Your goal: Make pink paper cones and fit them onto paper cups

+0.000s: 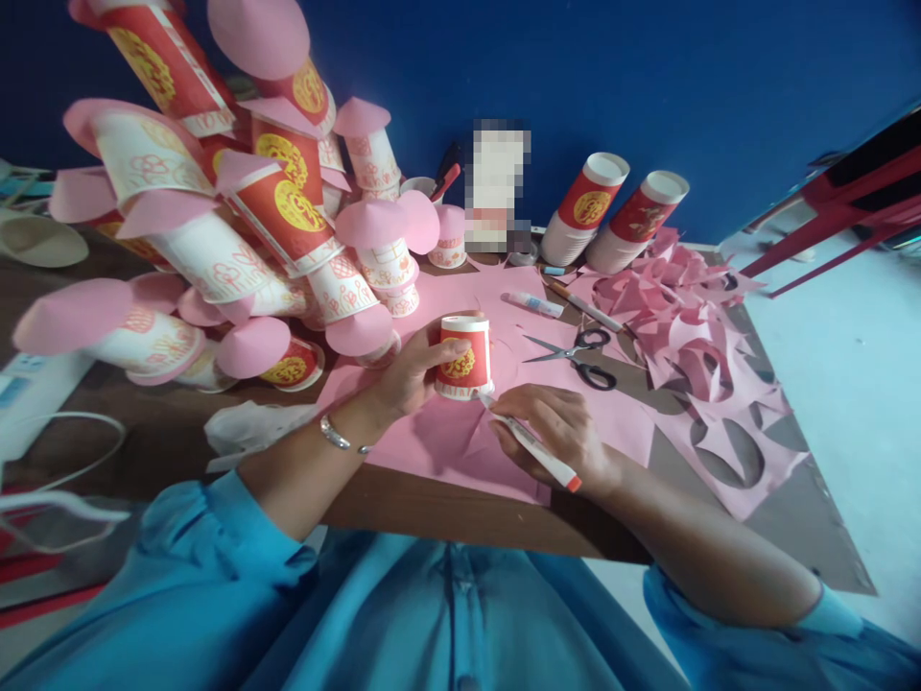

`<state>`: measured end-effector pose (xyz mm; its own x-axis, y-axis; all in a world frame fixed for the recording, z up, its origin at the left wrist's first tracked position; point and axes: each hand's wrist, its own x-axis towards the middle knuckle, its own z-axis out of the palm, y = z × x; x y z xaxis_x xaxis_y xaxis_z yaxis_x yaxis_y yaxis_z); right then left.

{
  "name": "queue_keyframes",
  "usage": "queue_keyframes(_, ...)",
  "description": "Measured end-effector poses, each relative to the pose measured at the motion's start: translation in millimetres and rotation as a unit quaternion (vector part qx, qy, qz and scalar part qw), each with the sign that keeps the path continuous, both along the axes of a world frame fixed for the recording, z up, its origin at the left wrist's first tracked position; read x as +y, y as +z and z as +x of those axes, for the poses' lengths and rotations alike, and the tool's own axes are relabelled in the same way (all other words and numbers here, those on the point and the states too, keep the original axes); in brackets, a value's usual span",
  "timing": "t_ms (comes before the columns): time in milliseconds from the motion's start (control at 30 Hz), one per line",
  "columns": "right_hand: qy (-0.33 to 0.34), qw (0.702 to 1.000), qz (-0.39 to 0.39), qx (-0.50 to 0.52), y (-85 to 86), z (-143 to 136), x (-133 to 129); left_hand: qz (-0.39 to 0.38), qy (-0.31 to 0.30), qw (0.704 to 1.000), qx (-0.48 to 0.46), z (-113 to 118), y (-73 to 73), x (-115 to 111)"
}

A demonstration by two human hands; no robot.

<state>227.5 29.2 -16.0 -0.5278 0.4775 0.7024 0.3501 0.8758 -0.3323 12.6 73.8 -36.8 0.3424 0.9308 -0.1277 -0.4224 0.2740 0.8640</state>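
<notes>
My left hand (413, 369) is wrapped round a red and white paper cup (471, 369) with a gold emblem, held upside down above the pink paper (403, 432). In my right hand (557, 432) is a white marker (539, 454) with a red end. Its tip points at the cup's lower rim, where short marks show on the white band; whether it touches I cannot tell. Black-handled scissors (576, 355) lie spread on the paper, right of the cup. Behind them rests a glue stick (532, 305).
At the left rise several decorated cups with pink paper cones (173, 245). Two stacks of paper cups (582, 211) lean at the back right. Pink paper scraps (673, 302) cover the table's right side. A white plastic bag (255, 427) lies near my left forearm.
</notes>
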Motion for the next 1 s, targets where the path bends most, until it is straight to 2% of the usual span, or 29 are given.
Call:
queue_keyframes(467,0.013,1.000,-0.018,-0.010,2.6,0.7,-0.7,-0.001,0.012,1.000,-0.011,-0.2,-4.0,1.1)
queue_keyframes(1000,0.001,1.000,0.009,0.007,4.1,0.8,-0.4,-0.014,0.018,0.999,-0.036,-2.9,-5.9,3.1)
